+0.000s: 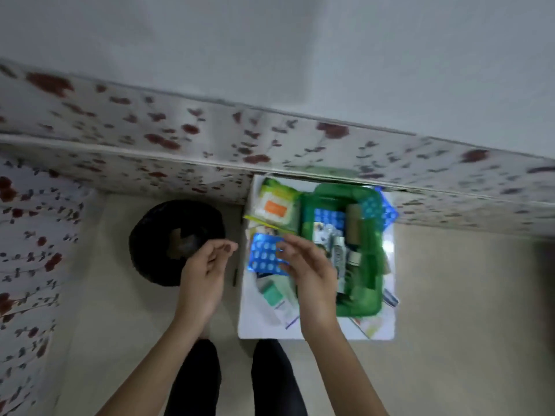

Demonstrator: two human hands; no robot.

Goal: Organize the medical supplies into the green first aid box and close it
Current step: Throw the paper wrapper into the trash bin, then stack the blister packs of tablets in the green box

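**Green first aid box open, half packed**

Green first aid box (342, 307) sitting open on a white board (315, 333) on the floor, beside a flowery mattress (180, 139). Packed with blue pill strips (329, 217) and small packs. Right hand (309, 268) holding a blue pill strip (264, 255) just left of the box. Left hand (204, 271) loosely curled, holding nothing, over a round black thing (168, 238).

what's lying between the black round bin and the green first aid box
In the head view, between the black bin and the green box lie a blue blister pack, held by the right hand, and the left hand.
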